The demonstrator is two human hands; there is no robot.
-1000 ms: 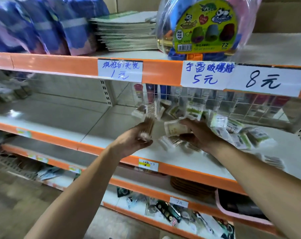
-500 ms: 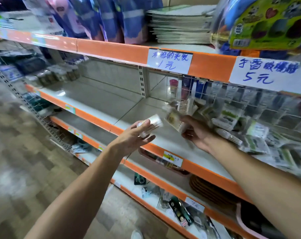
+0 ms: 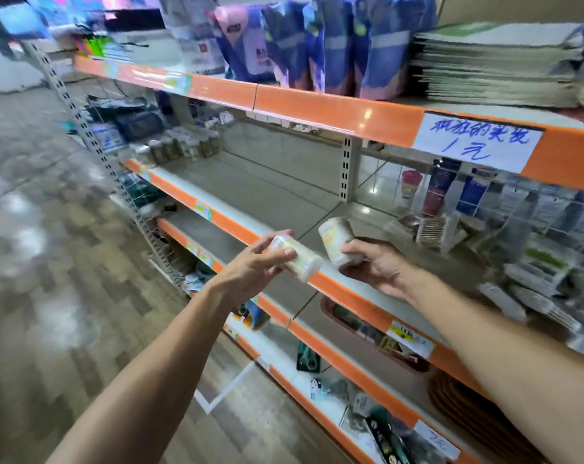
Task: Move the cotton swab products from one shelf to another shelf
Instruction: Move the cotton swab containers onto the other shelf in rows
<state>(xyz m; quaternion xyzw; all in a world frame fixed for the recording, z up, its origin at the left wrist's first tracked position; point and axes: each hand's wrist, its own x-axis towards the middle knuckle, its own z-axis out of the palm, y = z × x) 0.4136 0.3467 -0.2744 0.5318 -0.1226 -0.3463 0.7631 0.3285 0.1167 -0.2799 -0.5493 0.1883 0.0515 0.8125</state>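
Left hand: fingers are curling round a small cylindrical cotton swab tub, tub lying tilted, its cap end pointing toward lower right of the frame. Right hand: fingers and thumb are gripping a second cotton swab tub at its lower end, tub standing nearly upright, leaning slightly left. The two tubs are sitting near each other at frame centre, not touching, both held in the air above the orange front edge of the middle shelf.

Both forearms are entering from the bottom of the frame. At right of the frame, a heap of cotton swab packets is lying on the same shelf level; blurred, count cannot be told. At upper left of that shelf, a row of small jars is standing. Upper shelf is carrying blue and pink bags and a stack of flat booklets; a handwritten price label is hanging on its orange edge.
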